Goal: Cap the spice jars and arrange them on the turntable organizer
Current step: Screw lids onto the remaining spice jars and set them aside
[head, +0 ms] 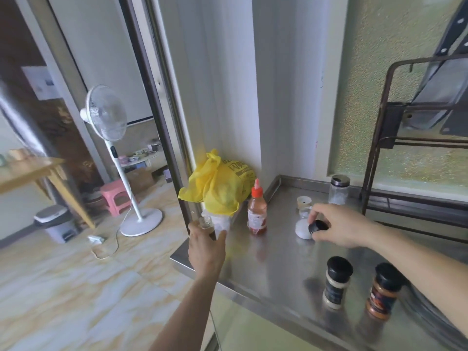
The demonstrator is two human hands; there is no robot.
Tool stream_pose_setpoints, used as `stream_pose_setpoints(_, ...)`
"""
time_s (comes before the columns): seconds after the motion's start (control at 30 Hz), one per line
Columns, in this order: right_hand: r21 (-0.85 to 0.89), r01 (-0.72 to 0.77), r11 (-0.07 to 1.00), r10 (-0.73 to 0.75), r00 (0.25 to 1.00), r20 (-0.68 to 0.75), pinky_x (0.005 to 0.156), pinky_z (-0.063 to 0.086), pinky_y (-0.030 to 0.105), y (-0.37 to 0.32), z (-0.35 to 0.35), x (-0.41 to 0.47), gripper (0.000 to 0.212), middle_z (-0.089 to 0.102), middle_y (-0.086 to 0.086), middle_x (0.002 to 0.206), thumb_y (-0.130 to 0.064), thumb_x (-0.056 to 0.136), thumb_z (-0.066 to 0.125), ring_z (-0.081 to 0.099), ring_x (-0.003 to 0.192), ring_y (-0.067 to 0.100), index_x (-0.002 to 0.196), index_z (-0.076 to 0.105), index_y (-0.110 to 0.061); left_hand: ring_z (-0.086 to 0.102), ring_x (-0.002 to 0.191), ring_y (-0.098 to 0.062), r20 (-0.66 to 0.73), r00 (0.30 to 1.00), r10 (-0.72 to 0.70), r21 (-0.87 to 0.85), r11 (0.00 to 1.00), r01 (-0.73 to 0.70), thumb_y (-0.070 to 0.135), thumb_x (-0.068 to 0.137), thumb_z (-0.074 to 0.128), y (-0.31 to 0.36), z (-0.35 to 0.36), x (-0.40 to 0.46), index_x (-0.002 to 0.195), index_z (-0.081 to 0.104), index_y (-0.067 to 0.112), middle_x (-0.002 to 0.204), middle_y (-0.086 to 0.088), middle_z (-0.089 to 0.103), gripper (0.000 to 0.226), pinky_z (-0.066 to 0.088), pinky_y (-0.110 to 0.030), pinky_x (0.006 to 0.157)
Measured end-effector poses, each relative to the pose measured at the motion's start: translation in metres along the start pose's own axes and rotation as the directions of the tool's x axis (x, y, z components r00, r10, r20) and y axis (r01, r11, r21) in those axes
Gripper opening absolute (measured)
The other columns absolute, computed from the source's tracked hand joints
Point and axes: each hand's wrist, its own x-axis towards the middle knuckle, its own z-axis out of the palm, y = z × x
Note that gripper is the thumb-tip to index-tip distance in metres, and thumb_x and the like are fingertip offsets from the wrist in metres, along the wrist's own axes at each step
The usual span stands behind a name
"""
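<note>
Head view, from left to right: a white standing fan (106, 115) is seen on the tiled floor, with a pink stool (114, 196) and a small bin (54, 221) near it. A steel worktop (276, 269) is seen to the right of the doorway. At its left end the left hand (206, 249) is wrapped around an open glass jar (205, 222) with dark contents, held upright just over the worktop's left edge; no cap is on it. Behind that jar a yellow plastic bag (220, 188) is bunched in the corner, and a sauce bottle (257, 209) with a red nozzle stands just beside it. Further right, a pale lid (304, 201) and a small open glass jar (305, 212) are set near the back, with a round white object (302, 229) in front of them. A black cap (317, 227) is pinched in the fingers of the right hand (342, 226), just above that white object. Behind the right hand a clear jar with a metal lid (339, 190) stands by the wall. Near the front edge, two spice jars with black caps are placed side by side, apart from each other: a white-filled one (336, 282) and a reddish one (385, 290). A dark metal rack (379, 138) occupies the far right. Whether a turntable is present cannot be told.
</note>
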Motion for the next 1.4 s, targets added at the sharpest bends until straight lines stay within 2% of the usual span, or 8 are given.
stream_pose_setpoints(0.13,0.019,0.089,0.996,-0.084,0.979,-0.185,0.059,0.032,0.022,-0.014,-0.008,-0.026,0.026,0.050,-0.022,0.076,-0.037,0.094,0.067,0.047,0.067,0.003,0.118,0.061,-0.030,0.069,0.094,-0.034,-0.060,0.994,0.095,-0.083,0.992,-0.100,0.031,0.081,0.075,0.017,-0.015,-0.014,0.104,0.062,0.017,0.090,-0.005,0.077,0.030,0.052,-0.043,0.079)
stream_pose_setpoints(0.3,0.503,0.206,0.839,-0.018,0.935,-0.353,0.071,0.044,0.021,-0.028,-0.029,-0.065,0.014,0.068,-0.027,0.072,-0.039,0.092,0.072,0.060,0.067,-0.002,0.103,0.070,-0.030,0.069,0.072,-0.002,0.058,0.933,0.355,-0.338,0.887,-0.316,0.035,0.074,0.085,0.076,-0.035,-0.077,0.090,0.070,0.039,0.090,0.010,0.068,0.022,0.053,-0.025,0.069)
stream_pose_setpoints(0.43,0.697,0.255,0.670,0.094,0.902,-0.421,0.081,0.052,0.033,-0.033,-0.055,-0.106,0.032,0.078,0.009,0.087,-0.028,0.074,0.090,0.069,0.078,0.020,0.093,0.067,-0.016,0.073,0.068,-0.020,0.288,0.872,0.395,-0.615,0.775,-0.148,0.025,0.074,0.087,0.113,-0.040,-0.134,0.095,0.073,0.043,0.081,0.007,0.075,0.031,0.064,-0.047,0.066)
stream_pose_setpoints(0.53,0.733,0.269,0.625,0.119,0.895,-0.430,0.092,0.056,0.041,-0.024,-0.074,-0.134,0.033,0.080,0.010,0.094,-0.018,0.073,0.090,0.074,0.091,0.030,0.095,0.067,-0.013,0.073,0.081,-0.029,0.380,0.831,0.406,-0.730,0.684,0.000,0.026,0.073,0.089,0.129,-0.039,-0.165,0.106,0.072,0.031,0.093,0.000,0.077,0.038,0.064,-0.048,0.069)
stream_pose_setpoints(0.73,0.731,0.217,0.647,0.084,0.932,-0.352,0.100,0.054,0.029,0.006,-0.097,-0.184,0.035,0.080,0.001,0.111,-0.001,0.082,0.080,0.074,0.107,0.013,0.113,0.076,-0.017,0.065,0.073,-0.016,0.591,0.658,0.467,-0.781,0.537,0.320,0.012,0.088,0.075,0.158,-0.037,-0.213,0.104,0.073,0.004,0.093,-0.011,0.079,0.018,0.047,-0.023,0.055)
stream_pose_setpoints(1.0,0.598,0.206,0.774,-0.056,0.964,-0.260,0.106,0.052,0.032,0.047,-0.126,-0.231,0.044,0.078,0.008,0.118,0.013,0.080,0.076,0.071,0.115,0.024,0.118,0.071,-0.008,0.052,0.060,-0.017,0.748,0.338,0.571,-0.619,0.418,0.664,0.030,0.098,0.059,0.179,-0.023,-0.254,0.102,0.077,0.003,0.097,-0.024,0.069,0.033,0.044,-0.023,0.056)
stream_pose_setpoints(1.3,0.253,0.007,0.967,0.044,0.980,-0.195,0.094,0.060,0.037,0.055,-0.135,-0.249,0.028,0.077,-0.009,0.094,-0.034,0.076,0.089,0.074,0.089,0.012,0.098,0.074,-0.029,0.057,0.070,-0.019,0.743,0.322,0.586,-0.647,0.508,0.568,0.024,0.093,0.072,0.175,-0.007,-0.273,0.111,0.071,-0.012,0.104,-0.024,0.073,0.040,0.052,-0.024,0.066)
stream_pose_setpoints(1.4,0.288,0.038,0.957,0.005,0.989,-0.147,0.094,0.059,0.041,0.055,-0.138,-0.254,0.023,0.075,-0.017,0.091,-0.029,0.080,0.087,0.073,0.092,0.022,0.099,0.076,-0.030,0.052,0.063,-0.018,0.774,0.299,0.558,-0.610,0.535,0.584,0.026,0.096,0.067,0.177,-0.009,-0.274,0.111,0.069,-0.015,0.102,-0.025,0.073,0.044,0.048,-0.023,0.062)
